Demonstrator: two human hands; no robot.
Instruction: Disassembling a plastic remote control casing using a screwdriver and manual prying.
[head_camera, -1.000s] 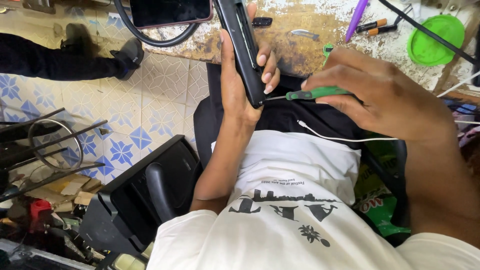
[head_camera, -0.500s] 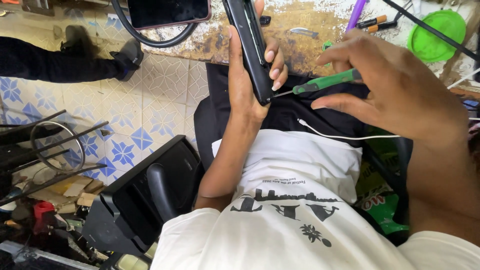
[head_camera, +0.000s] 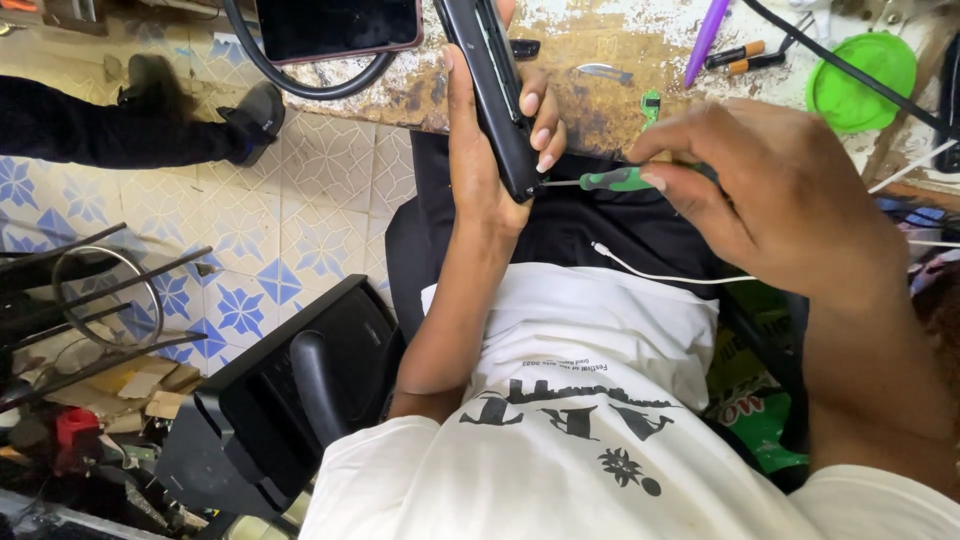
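Screwdriver (head_camera: 612, 180) lower, level against device (head_camera: 495, 90)

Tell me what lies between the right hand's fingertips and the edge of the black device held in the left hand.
In the head view, only the screwdriver spans it: its green handle leaves the right hand, and its thin metal shaft reaches the black device gripped by the left hand.

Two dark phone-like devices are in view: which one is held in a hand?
The long black device, gripped edge-up in the left hand. The other, a phone, lies flat, screen up, on the worn bench, untouched.
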